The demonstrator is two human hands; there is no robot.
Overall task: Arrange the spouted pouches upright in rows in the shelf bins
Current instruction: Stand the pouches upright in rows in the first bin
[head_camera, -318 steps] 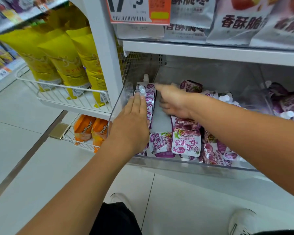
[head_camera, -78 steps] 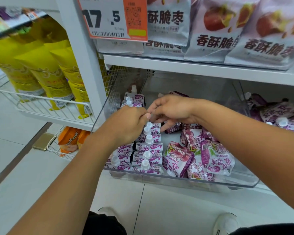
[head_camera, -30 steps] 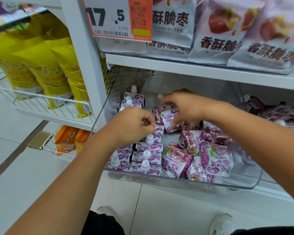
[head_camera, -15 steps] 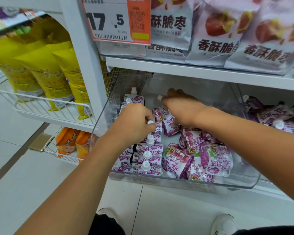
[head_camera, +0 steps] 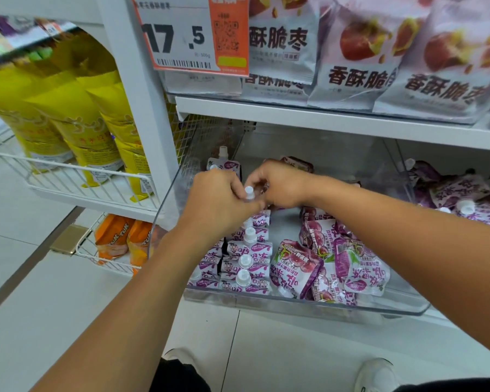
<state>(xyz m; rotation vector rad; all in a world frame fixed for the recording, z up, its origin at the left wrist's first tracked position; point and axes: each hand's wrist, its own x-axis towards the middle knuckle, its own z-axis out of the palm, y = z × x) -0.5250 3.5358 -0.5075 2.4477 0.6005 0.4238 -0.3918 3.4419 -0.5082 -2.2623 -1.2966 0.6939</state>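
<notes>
Pouch w/ white cap sits mid-bin, at back end of 2nd upright row, pinched between both hands. Left hand fingers curled round it from left; right hand fingers curled at cap side, exact contact hidden. To do well: keep spout up, seat base flat, press tight vs row in front so it doesn't tip. Loose pouches lie flat to right in clear bin, next to sort.
</notes>
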